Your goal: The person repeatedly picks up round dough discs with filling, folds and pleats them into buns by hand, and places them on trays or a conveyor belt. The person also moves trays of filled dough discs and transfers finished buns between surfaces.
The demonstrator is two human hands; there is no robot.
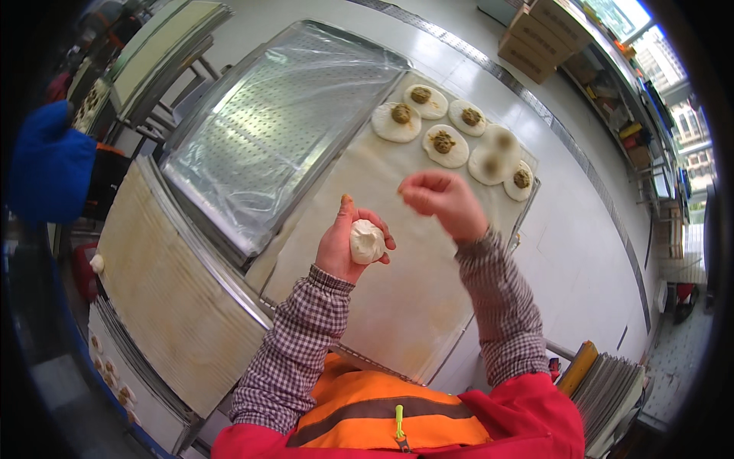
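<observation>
Bun (368, 243) in cupped left hand (341, 246)

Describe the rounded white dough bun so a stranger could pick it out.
Find the pale, flat, rectangular work surface. Above it, the bare left hand holds the bun. Unlike the flat, round white dough discs topped with brown filling, it is gathered up and shows no filling.

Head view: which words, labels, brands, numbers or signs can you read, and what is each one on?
Cardboard boxes: faint markings, too small and blurred to read.
White dough ball in the left hand: no lettering visible.
Orange apron: none visible.
Elsewhere: nothing legible.
</observation>
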